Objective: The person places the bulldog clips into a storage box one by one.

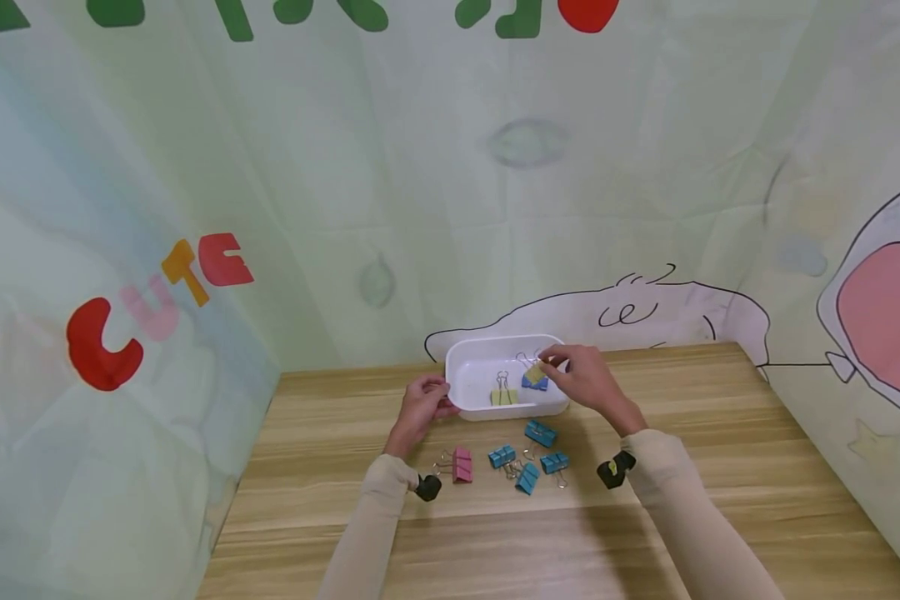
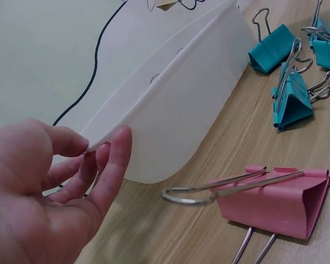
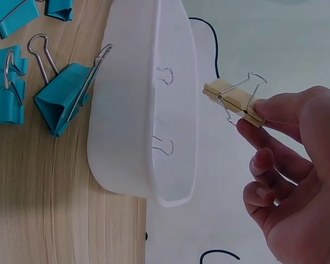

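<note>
1. Right hand (image 1: 588, 379): thumb and forefinger pinch the held yellow clip (image 3: 235, 100) near one end of its body; nothing else in that hand.
2. Held yellow clip: over the right part of the white tray (image 3: 121, 121) per head view, overlapping the blue clip (image 1: 528, 384) from there. Touching it or apart, can't tell.
3. Left hand (image 1: 418, 407): thumb and fingers gripping the tray's rim at its left end, likely to steady it.
4. In tray: second yellow clip (image 1: 504, 398) near the front wall, wire handles up; blue clip toward the right end.
5. On counter (image 1: 307, 517): four teal clips (image 1: 541, 433) loosely grouped in front of tray; pink clip (image 2: 258, 204) off to the left, near left wrist.
6. Step in hand, my read: a clip going into the tray, not yet released. Lifting one out would look much the same, so not certain.
7. Next move, if placing: lower it inside the rim, find bare floor beside the blue clip, then spread thumb and forefinger. Left hand should hold the rim so the tray doesn't slide.
8. Risk: wire handles could snag on the blue clip's.
</note>
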The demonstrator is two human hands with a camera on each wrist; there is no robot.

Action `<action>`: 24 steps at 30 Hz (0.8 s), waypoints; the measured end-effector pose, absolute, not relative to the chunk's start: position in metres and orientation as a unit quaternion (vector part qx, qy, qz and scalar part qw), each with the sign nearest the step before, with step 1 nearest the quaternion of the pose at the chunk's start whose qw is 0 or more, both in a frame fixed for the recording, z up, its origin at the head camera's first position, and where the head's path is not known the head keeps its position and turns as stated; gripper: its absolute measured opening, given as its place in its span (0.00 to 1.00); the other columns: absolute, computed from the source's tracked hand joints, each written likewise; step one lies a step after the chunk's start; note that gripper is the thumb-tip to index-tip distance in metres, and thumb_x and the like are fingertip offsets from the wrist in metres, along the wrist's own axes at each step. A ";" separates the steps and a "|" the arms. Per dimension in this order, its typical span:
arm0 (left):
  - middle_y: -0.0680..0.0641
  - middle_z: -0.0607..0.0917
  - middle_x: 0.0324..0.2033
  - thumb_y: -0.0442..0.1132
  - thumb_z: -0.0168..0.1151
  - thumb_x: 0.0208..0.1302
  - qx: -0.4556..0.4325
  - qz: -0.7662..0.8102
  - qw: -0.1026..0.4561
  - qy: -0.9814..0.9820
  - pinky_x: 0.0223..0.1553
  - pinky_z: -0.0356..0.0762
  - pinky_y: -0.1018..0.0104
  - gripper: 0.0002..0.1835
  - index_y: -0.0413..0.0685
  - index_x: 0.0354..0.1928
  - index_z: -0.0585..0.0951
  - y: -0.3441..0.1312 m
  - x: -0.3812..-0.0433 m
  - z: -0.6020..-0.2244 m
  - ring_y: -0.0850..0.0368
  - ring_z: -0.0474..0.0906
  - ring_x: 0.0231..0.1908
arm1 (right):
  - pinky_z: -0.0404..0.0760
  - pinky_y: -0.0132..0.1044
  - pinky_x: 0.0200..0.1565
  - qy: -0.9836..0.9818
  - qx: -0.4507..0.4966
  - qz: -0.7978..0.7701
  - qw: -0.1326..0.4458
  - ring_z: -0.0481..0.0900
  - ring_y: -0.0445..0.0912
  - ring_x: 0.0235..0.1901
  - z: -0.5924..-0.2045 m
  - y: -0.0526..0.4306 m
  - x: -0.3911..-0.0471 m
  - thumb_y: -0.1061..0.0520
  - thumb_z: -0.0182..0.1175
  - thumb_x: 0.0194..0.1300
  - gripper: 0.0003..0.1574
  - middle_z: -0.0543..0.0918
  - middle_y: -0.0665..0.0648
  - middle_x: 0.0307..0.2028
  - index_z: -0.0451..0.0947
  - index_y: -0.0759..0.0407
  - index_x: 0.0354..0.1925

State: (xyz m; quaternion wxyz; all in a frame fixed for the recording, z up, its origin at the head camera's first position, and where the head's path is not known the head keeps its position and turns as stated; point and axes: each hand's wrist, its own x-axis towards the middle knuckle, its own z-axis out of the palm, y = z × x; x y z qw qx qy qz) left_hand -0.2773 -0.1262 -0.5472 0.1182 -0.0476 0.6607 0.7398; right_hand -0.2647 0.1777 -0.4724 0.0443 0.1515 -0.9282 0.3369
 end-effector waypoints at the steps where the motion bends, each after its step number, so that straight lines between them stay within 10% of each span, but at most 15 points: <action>1: 0.23 0.76 0.52 0.26 0.51 0.78 -0.050 0.740 0.120 0.660 0.54 0.88 0.47 0.20 0.18 0.64 0.65 -0.126 -0.277 -0.547 0.54 0.84 0.32 | 0.84 0.43 0.39 -0.930 0.149 0.334 0.040 0.80 0.54 0.38 -0.473 0.178 -0.265 0.54 0.65 0.74 0.18 0.88 0.61 0.45 0.85 0.61 0.56; 9: 0.27 0.78 0.50 0.29 0.54 0.78 -0.063 0.747 0.104 0.653 0.46 0.92 0.58 0.20 0.21 0.64 0.67 -0.123 -0.275 -0.548 0.53 0.85 0.35 | 0.79 0.65 0.63 -0.938 0.143 0.315 0.020 0.76 0.66 0.61 -0.477 0.181 -0.264 0.50 0.67 0.72 0.34 0.80 0.70 0.61 0.74 0.61 0.70; 24: 0.24 0.76 0.53 0.29 0.54 0.77 -0.068 0.743 0.097 0.659 0.42 0.92 0.63 0.18 0.23 0.63 0.69 -0.123 -0.275 -0.549 0.45 0.85 0.40 | 0.84 0.60 0.55 -0.934 0.167 0.314 0.034 0.78 0.63 0.55 -0.490 0.196 -0.244 0.48 0.71 0.68 0.35 0.81 0.67 0.58 0.76 0.61 0.67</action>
